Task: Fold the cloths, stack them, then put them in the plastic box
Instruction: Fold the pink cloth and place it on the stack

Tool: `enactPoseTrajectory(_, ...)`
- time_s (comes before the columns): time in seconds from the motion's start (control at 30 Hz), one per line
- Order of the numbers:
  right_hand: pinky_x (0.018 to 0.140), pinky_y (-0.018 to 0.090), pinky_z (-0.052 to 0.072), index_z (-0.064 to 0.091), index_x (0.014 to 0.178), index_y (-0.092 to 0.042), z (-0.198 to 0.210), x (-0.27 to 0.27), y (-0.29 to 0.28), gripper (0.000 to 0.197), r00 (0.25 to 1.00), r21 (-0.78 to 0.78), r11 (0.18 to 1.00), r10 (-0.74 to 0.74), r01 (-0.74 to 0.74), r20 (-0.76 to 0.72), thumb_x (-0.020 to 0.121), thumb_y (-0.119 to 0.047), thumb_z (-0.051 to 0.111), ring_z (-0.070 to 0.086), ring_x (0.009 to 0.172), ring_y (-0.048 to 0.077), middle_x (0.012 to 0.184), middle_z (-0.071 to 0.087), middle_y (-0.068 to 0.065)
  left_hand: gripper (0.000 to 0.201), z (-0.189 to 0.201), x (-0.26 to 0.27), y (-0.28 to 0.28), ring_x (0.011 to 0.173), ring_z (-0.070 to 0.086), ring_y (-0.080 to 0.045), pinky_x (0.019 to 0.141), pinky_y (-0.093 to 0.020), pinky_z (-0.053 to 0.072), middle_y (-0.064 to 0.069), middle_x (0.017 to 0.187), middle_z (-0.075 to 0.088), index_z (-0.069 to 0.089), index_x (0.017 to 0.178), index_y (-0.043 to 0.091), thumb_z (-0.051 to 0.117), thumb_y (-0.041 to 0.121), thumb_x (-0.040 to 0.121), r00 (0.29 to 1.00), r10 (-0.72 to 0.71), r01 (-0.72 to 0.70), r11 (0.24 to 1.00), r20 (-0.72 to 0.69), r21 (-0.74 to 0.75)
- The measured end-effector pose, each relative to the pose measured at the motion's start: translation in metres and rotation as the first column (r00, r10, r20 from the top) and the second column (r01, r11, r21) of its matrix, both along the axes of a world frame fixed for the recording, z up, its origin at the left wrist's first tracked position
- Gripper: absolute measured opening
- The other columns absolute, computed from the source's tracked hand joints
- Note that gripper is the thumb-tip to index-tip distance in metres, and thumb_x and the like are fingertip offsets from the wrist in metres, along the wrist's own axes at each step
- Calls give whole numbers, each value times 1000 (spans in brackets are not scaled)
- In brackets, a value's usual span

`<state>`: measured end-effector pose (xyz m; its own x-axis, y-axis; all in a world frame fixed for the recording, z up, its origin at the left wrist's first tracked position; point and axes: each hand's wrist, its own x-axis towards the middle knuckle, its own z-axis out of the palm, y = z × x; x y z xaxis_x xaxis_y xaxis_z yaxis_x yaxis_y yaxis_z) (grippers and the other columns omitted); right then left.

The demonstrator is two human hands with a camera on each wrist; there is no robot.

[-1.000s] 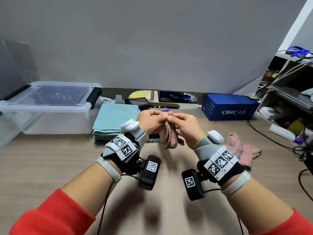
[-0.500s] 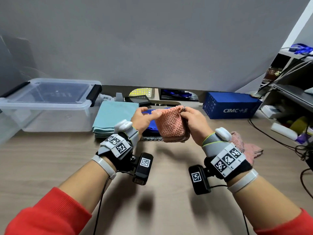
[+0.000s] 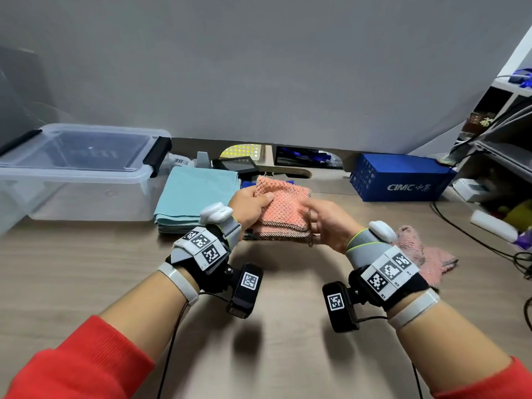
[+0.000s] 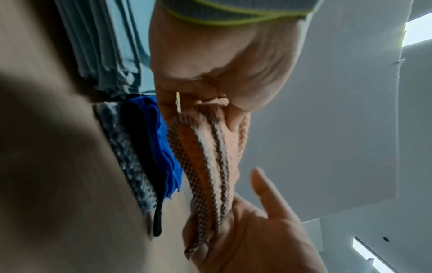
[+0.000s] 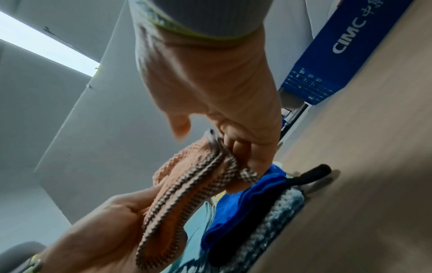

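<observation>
A folded orange waffle cloth (image 3: pixel 283 214) with a checked border is held flat between both hands, just above a small stack of a blue cloth (image 4: pixel 163 147) on a grey cloth (image 4: pixel 126 157). My left hand (image 3: pixel 260 203) grips its left edge, thumb on top. My right hand (image 3: pixel 315 217) holds its right edge with fingers curled beneath; the thumb (image 5: pixel 180 125) stands off the cloth. A stack of folded teal cloths (image 3: pixel 195 197) lies to the left, beside the clear plastic box (image 3: pixel 86 194) with its lid on. A crumpled pink cloth (image 3: pixel 426 254) lies at the right.
A blue CIMC carton (image 3: pixel 400 180) stands at the back right. Shelves (image 3: pixel 503 156) with clutter and cables (image 3: pixel 475 234) fill the right edge. Small gadgets (image 3: pixel 236 165) sit along the back wall. Bare wooden table (image 3: pixel 86 269) stretches in front of my hands.
The orange cloth, bunched upright between my hands a second ago, was spread and now lies folded flat. My hands moved apart and lowered it over the blue and grey stack.
</observation>
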<state>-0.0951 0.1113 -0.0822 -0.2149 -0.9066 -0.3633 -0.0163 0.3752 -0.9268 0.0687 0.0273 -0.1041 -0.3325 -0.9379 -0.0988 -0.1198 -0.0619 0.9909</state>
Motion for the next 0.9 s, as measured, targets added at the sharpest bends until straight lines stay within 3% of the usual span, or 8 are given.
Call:
enactPoseTrajectory(0.07, 54, 22, 49, 62, 105, -15, -3, 0, -9, 19, 999, -20, 1000, 4, -5, -51, 89, -8, 58, 55, 59, 12, 80, 59, 3, 13, -2, -2, -11, 92, 67, -27, 87, -36, 54, -5, 98, 72, 67, 100, 18, 63, 25, 90, 996, 35, -32, 999, 86, -29)
enactPoseTrajectory(0.17, 41, 15, 41, 60, 108, -9, -2, -1, -30, 27, 989, -118, 989, -105, 93, -104, 87, 7, 53, 54, 45, 6, 76, 58, 6, 32, 3, -3, -30, 83, 64, -29, 77, -37, 53, -7, 95, 70, 63, 112, 14, 69, 30, 85, 971, 93, -78, 994, 221, -77)
enactPoseTrajectory(0.33, 64, 35, 51, 58, 118, -23, -18, -8, -83, 47, 958, -152, 977, -183, 151, -223, 76, -5, 69, 58, 70, 21, 98, 67, 15, 58, 12, -6, -64, 106, 63, -31, 94, -36, 50, -7, 119, 65, 53, 127, 14, 78, 26, 76, 913, 196, -150, 977, 359, -151)
enactPoseTrajectory(0.43, 50, 22, 40, 59, 123, -20, -33, -10, -104, 60, 908, -99, 989, -142, 111, -394, 65, -16, 75, 49, 60, 12, 94, 63, 9, 66, 7, -6, -75, 113, 58, -26, 91, -27, 42, -6, 127, 60, 46, 136, 14, 76, 21, 77, 818, 188, -76, 972, 543, -222)
enactPoseTrajectory(0.53, 46, 20, 36, 61, 120, -23, -34, -6, -104, 50, 870, -52, 995, -95, 80, -484, 73, -16, 76, 51, 58, 15, 92, 65, 7, 67, 2, -5, -72, 112, 56, -25, 86, -25, 38, -7, 128, 54, 48, 135, 17, 77, 22, 75, 751, 173, 20, 958, 637, -285)
enactPoseTrajectory(0.63, 48, 19, 39, 62, 113, -19, -30, -10, -99, 33, 918, -35, 997, -74, 66, -390, 82, -16, 71, 56, 56, 9, 88, 66, 6, 53, 2, -11, -62, 116, 53, -24, 93, -24, 37, -7, 129, 49, 55, 129, 20, 72, 19, 78, 806, 237, 63, 877, 542, -477)
enactPoseTrajectory(0.73, 66, 26, 44, 71, 105, -16, -25, -27, -78, 21, 923, -109, 988, -139, 106, -359, 85, -17, 69, 57, 73, 14, 85, 67, 0, 33, 4, -26, -47, 119, 54, -19, 86, -18, 33, 0, 132, 58, 64, 121, 22, 64, 24, 88, 822, 48, 254, 861, 567, -441)
enactPoseTrajectory(0.9, 86, 30, 47, 69, 105, -21, -15, -78, -19, 28, 843, -183, 947, -319, 264, -434, 78, -27, 73, 61, 100, 19, 107, 68, 5, 35, -9, -48, -36, 100, 50, -23, 79, -29, 31, -2, 109, 56, 63, 102, 24, 46, 54, 93, 553, -151, 519, 831, 819, -198)
